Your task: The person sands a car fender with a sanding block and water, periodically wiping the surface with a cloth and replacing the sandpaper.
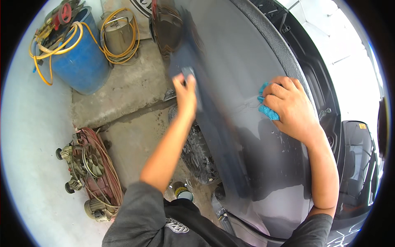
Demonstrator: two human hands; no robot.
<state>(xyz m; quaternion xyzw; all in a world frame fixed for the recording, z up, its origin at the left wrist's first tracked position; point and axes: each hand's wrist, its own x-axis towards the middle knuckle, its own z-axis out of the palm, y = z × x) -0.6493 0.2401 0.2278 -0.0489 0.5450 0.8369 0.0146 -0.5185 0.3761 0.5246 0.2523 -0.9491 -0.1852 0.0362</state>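
Note:
A dark grey glossy car body panel (255, 152) slopes down in front of me, with wet-looking patches and reflections on it. My left hand (186, 96) presses a grey-blue block (188, 73) against the panel's left side. The block is smeared by motion, so its exact kind does not show. Resting on the upper part of the panel, my right hand (288, 101) is closed round a crumpled bright blue cloth (268, 112). Part of that cloth is hidden under the fingers.
A blue barrel (84, 61) with a yellow hose stands at far left, beside a metal canister (119, 35) wrapped in hose. An air compressor (92, 164) with reddish hose sits at left. Below the panel are a wheel (199, 158) and a tin can (183, 192). Black trim (284, 45) edges the panel.

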